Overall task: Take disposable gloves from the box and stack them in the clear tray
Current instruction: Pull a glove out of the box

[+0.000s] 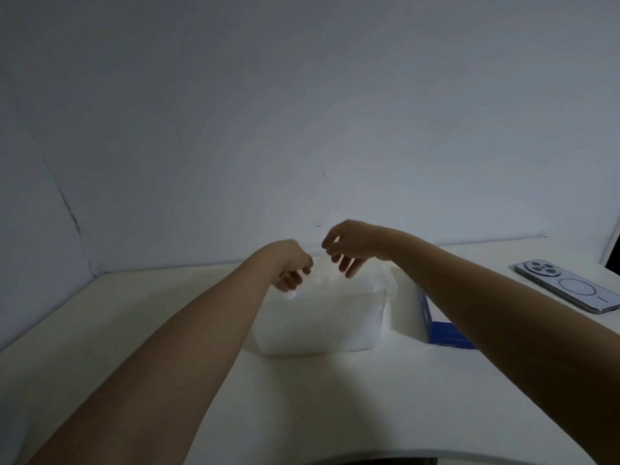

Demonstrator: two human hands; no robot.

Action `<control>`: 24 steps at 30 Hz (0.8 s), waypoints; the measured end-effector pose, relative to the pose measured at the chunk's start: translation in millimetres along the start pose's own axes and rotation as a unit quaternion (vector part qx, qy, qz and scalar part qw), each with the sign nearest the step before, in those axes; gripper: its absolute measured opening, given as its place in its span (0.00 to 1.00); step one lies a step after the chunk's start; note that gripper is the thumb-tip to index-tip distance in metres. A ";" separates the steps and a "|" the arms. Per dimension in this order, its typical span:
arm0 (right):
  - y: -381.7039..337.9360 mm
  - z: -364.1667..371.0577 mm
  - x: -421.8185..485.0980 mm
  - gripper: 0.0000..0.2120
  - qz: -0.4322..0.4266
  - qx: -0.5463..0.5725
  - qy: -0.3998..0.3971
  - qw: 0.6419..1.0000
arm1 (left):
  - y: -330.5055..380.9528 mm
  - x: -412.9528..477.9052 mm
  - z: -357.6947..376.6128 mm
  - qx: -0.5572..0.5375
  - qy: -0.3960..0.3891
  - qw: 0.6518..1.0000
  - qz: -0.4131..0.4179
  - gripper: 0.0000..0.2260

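Both grips hang over the clear tray, which sits mid-desk toward the far edge. The box lies just beside it on the right, mostly hidden behind the right forearm. The left grip has its fingers curled in, with a pale scrap under them that may be a glove. The right grip has thumb and forefinger drawn close and the other fingers dangling. Glare washes the tray out, so I cannot tell whether either grip is clamped on a glove or on nothing.

If thin film is stretched between them, letting one side go first would likely make it fold, cling or drape over the rim instead of lying flat. The right forearm crosses above the box and could nudge it on the way back.

The desk is white and smooth, with a phone well apart near its far right corner. Behind is a plain greyish wall, with a crack above the far left corner, in a dim room
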State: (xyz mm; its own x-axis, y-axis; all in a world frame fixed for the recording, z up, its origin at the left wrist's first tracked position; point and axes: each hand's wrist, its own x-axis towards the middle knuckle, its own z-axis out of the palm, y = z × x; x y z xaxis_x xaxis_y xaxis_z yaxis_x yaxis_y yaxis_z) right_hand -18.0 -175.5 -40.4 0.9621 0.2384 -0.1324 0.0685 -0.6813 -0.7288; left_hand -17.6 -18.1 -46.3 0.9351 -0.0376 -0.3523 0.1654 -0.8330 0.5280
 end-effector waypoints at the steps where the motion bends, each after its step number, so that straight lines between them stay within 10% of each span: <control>1: -1.8 -8.2 -4.7 0.11 -0.029 -0.009 0.030 0.999 | 10.0 -6.1 -2.9 -0.031 0.018 0.999 0.022 0.12; 14: 140.8 -85.2 -71.5 0.10 0.088 -0.070 0.337 0.935 | 137.1 -29.7 111.0 -0.049 0.048 0.967 0.246 0.05; 20: 166.8 -73.5 -75.2 0.22 0.197 -0.108 0.179 0.958 | 146.9 -6.7 164.1 0.070 0.007 0.974 0.215 0.15; 24: 174.4 -71.1 -73.7 0.13 0.142 -0.129 0.199 0.961 | 144.1 1.7 169.9 0.097 -0.029 0.978 0.183 0.15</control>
State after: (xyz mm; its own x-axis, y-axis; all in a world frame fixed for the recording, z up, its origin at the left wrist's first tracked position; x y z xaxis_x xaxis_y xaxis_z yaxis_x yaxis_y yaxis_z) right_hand -58.2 -361.1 -110.0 0.9732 -0.2299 0.0035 -0.1970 -0.8415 -0.5030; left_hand -45.4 -232.0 -102.2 0.9005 -0.3792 -0.2127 -0.2452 -0.8470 0.4717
